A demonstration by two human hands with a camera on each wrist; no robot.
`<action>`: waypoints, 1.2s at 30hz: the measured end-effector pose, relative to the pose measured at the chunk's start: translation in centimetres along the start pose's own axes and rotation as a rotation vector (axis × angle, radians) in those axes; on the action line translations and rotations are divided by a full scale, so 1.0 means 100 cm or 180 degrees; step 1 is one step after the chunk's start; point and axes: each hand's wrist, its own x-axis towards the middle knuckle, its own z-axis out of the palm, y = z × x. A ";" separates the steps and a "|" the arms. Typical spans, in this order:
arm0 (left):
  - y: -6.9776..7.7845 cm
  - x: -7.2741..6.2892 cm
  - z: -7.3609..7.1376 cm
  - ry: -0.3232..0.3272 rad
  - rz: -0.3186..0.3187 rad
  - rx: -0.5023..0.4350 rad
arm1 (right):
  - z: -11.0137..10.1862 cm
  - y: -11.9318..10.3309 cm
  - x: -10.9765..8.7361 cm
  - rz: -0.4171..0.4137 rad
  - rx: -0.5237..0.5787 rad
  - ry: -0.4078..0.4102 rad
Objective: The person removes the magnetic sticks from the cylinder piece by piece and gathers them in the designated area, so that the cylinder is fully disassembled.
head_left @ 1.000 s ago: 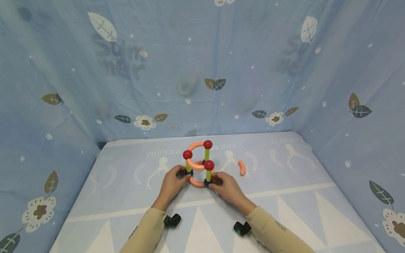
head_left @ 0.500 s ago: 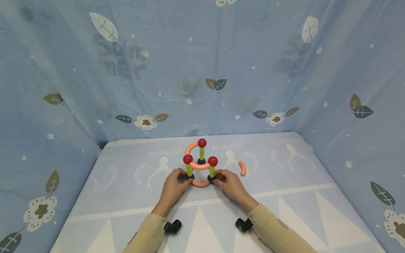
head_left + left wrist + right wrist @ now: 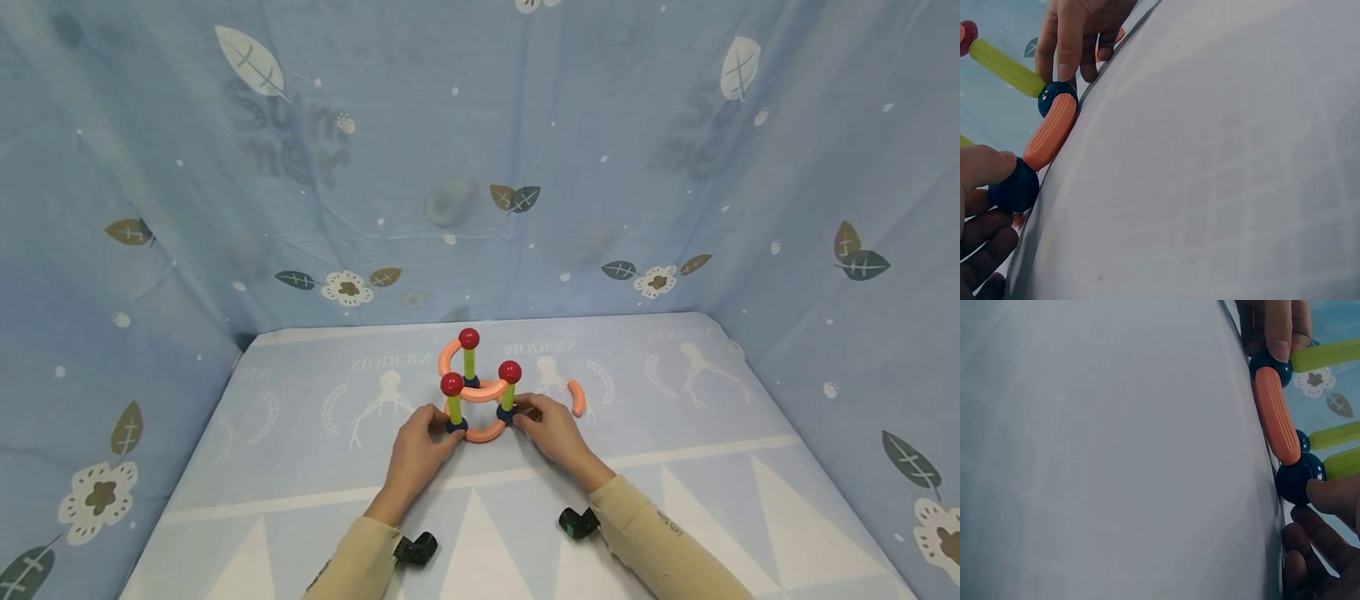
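Observation:
A toy frame of magnetic rods and balls stands upright on the table in the head view. Red balls (image 3: 510, 372) top its three green rods (image 3: 469, 363), dark blue balls sit at their feet, and orange curved rods (image 3: 483, 391) link neighbouring balls above and below. My left hand (image 3: 416, 450) pinches the front left blue ball (image 3: 1017, 190) between thumb and fingers. The right-hand blue ball (image 3: 1300, 480) is held the same way by my right hand (image 3: 555, 429). Between these two balls lies a lower orange curved rod (image 3: 1052, 132). The back blue ball (image 3: 471, 382) is untouched.
A loose orange curved rod (image 3: 576, 398) lies on the patterned tablecloth (image 3: 675, 417), to the right of the frame. Blue printed curtains (image 3: 480, 250) rise behind the table and at both sides. Dark wrist cameras (image 3: 417, 550) sit under both sleeves.
The frame has turned counterclockwise as seen from above: its right corner moved away, its left corner moved nearer, and its back corner shifted left. Both hands have kept their hold and moved with it.

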 end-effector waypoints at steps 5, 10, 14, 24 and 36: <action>0.002 0.000 0.000 0.0018 0.0001 0.0015 | -0.001 -0.002 0.000 0.0041 0.0021 -0.0009; 0.002 0.000 0.001 0.0010 -0.0005 0.0004 | 0.000 -0.003 -0.001 0.0148 0.0038 -0.0017; 0.001 0.000 0.001 0.0010 0.0006 0.0004 | 0.000 -0.003 -0.001 0.0153 0.0030 -0.0011; 0.001 -0.001 0.000 0.0002 0.0023 0.0020 | -0.001 -0.004 -0.005 0.0131 0.0012 -0.0005; 0.000 -0.002 -0.001 -0.0027 -0.0019 0.0024 | -0.002 -0.003 -0.008 0.0092 0.0070 -0.0020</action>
